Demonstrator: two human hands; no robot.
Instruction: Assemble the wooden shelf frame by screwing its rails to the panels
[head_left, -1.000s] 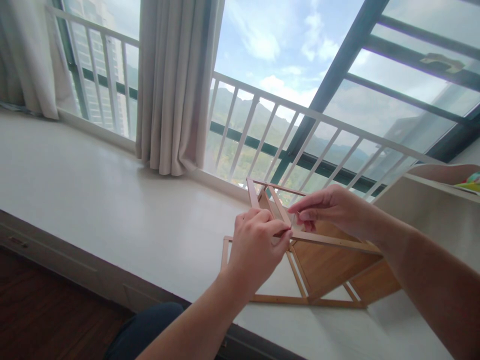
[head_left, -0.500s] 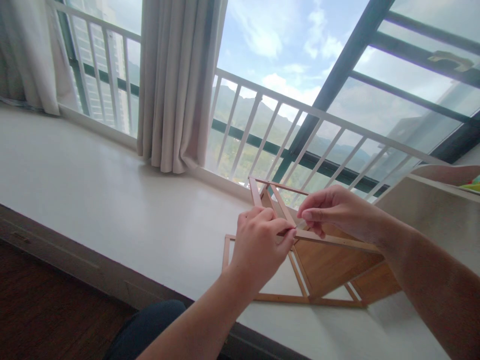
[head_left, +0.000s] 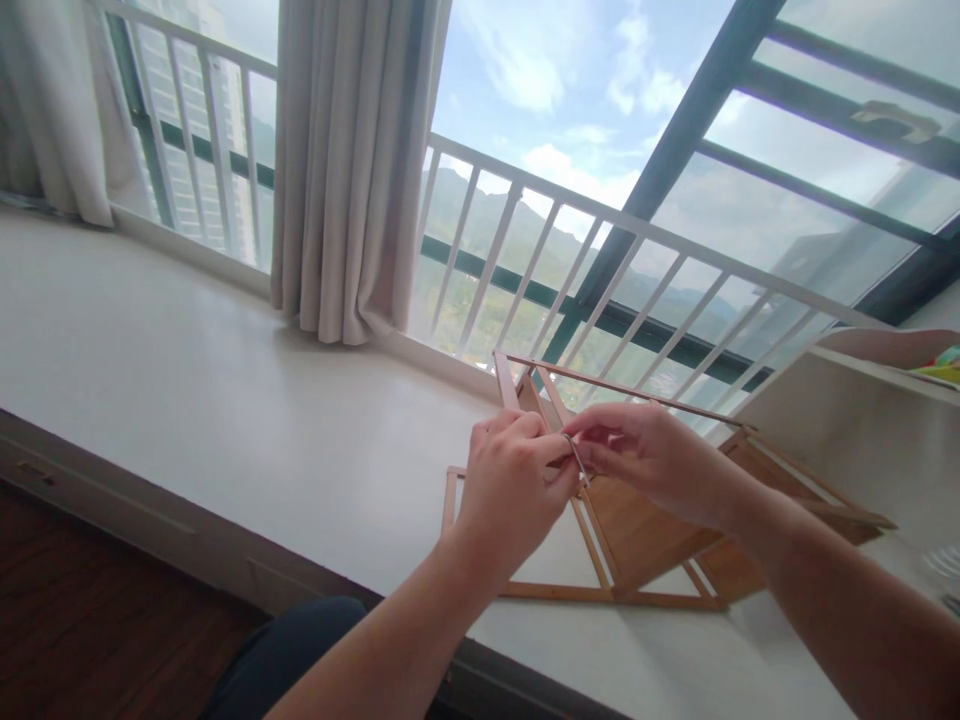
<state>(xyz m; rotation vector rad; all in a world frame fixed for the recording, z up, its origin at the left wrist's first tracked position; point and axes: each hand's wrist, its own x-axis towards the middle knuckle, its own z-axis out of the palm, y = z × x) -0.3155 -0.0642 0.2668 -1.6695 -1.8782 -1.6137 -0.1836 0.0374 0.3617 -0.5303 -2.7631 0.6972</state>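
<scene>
A light-brown wooden frame (head_left: 555, 594) with slats and solid panels lies on the white ledge in front of me. My left hand (head_left: 517, 478) is closed at one of its upper rails, thumb and index finger pinched at a joint. My right hand (head_left: 637, 458) meets it there, its fingertips pinching a thin, bent metal piece that looks like a hex key (head_left: 580, 464). The joint itself is hidden behind my fingers. A brown panel (head_left: 652, 530) of the frame shows below my right hand.
The white ledge (head_left: 247, 400) ends at a front edge above a dark wood floor (head_left: 97, 590). Behind stand a white railing (head_left: 630, 225), windows and a grey curtain (head_left: 349, 170). A pale box-like unit (head_left: 862, 420) stands at right. My knee (head_left: 292, 650) is below.
My right hand has moved left and slightly down, from just apart to meeting my left hand. The thin metal piece now shows between them. My left hand has stayed nearly in place.
</scene>
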